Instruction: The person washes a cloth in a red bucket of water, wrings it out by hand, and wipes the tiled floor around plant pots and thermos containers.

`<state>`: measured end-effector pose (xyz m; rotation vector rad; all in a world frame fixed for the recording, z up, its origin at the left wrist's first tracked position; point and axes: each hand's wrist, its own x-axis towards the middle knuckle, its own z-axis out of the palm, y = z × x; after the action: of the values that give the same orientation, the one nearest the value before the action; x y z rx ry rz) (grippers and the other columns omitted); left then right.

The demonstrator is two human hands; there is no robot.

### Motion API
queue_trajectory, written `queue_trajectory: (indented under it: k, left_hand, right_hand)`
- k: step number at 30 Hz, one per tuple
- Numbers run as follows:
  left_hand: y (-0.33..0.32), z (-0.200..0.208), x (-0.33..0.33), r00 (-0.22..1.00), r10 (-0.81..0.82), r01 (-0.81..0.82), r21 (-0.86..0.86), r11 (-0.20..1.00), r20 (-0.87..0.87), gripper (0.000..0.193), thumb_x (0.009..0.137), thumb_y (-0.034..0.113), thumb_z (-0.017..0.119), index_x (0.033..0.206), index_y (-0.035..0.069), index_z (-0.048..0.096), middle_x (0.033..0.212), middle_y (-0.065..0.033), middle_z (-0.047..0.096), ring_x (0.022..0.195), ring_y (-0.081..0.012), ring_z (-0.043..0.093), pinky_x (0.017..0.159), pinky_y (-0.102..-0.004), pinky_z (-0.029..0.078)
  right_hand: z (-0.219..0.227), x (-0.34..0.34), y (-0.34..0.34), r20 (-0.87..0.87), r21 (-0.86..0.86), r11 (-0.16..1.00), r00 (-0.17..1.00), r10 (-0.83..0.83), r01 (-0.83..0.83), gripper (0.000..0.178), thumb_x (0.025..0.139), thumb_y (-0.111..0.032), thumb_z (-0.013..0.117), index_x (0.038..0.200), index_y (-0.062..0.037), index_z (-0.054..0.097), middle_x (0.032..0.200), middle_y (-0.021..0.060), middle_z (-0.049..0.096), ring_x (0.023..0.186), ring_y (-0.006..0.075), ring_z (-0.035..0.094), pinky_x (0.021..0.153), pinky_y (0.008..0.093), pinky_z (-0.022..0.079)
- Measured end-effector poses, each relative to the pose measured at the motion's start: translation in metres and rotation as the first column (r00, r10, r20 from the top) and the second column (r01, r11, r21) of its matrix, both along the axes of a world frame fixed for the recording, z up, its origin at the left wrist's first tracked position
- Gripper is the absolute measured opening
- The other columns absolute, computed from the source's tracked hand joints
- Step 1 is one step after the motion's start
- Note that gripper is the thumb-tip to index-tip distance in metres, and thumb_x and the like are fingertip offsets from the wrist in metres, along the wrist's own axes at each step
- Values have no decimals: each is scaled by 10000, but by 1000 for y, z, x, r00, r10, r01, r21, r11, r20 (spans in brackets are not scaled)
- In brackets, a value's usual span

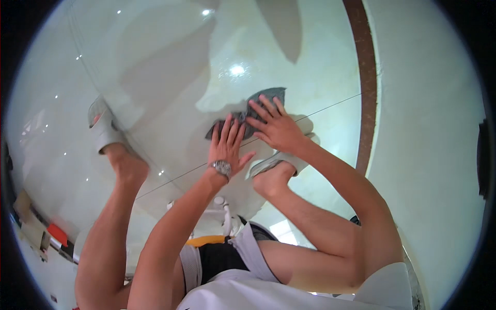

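Note:
A dark grey cloth (276,92) lies bunched and uneven on a pale, glossy tile floor (170,129). My right hand (281,129) rests on its right part with fingers spread flat. On the cloth's left end my left hand (227,150) lies palm down, fingers stretched forward and thumb out to the side. A metal-banded watch (222,168) circles my left wrist. Parts of the cloth are hidden beneath both palms and fingers.
My feet stand apart in light slippers, the left slipper (107,132) far out and the right slipper (268,163) close behind my right hand. A dark brown border strip (368,88) curves along the right. Behind me sits a white frame with casters (221,201).

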<state>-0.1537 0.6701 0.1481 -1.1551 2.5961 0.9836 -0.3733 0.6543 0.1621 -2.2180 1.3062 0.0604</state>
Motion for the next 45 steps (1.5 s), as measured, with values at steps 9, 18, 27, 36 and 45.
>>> queue_trajectory:
  k: [9, 18, 27, 36, 45]
  left_hand:
    - [-130, -27, -76, 971, 127, -176, -247, 953, -203, 781, 903, 548, 465, 1423, -23, 347, 1513, -218, 261, 1440, -360, 156, 1130, -579, 134]
    - [-280, -25, -120, 954, 296, -292, -66, 954, 56, 762, 938, 590, 259, 1502, 77, 228, 1570, -159, 167, 1458, -336, 88, 1164, -499, 24]
    - [-58, -13, -105, 987, 123, -127, -39, 991, -100, 844, 864, 630, 447, 1485, 82, 281, 1546, -128, 245, 1457, -302, 117, 1153, -508, 109]
    - [-34, -9, -127, 997, -22, 23, 21, 1000, -75, 786, 888, 611, 438, 1480, 110, 307, 1558, -96, 225, 1464, -255, 88, 1174, -461, 68]
    - [-101, -15, -137, 978, 210, -201, -249, 948, 14, 681, 908, 557, 417, 1471, 183, 342, 1588, -55, 146, 1467, -272, 52, 1172, -467, 20]
  right_hand:
    - [-41, -64, -135, -255, -337, 931, 966, 51, -138, 467, 890, -389, 554, 1307, -184, 508, 1510, 121, 297, 1395, 351, 255, 1097, 560, 220]
    - [-39, -62, -254, -235, -235, 899, 876, -421, 369, 571, 986, -384, 326, 1469, -82, 289, 1548, 245, 99, 1417, 478, 20, 1144, 576, 46]
    - [-32, -72, -72, -247, -272, 945, 936, -251, 182, 613, 926, -371, 496, 1472, -159, 315, 1511, 309, 146, 1370, 555, 126, 1073, 668, 144]
    - [-15, -114, -61, -323, -180, 982, 940, -110, 53, 619, 901, -409, 554, 1462, -272, 331, 1554, 217, 116, 1420, 473, 78, 1108, 645, 75]
    - [-48, -100, -85, -302, -342, 821, 774, -557, 457, 669, 962, -452, 398, 1517, -151, 180, 1536, 303, 33, 1402, 525, -9, 1088, 664, 27]
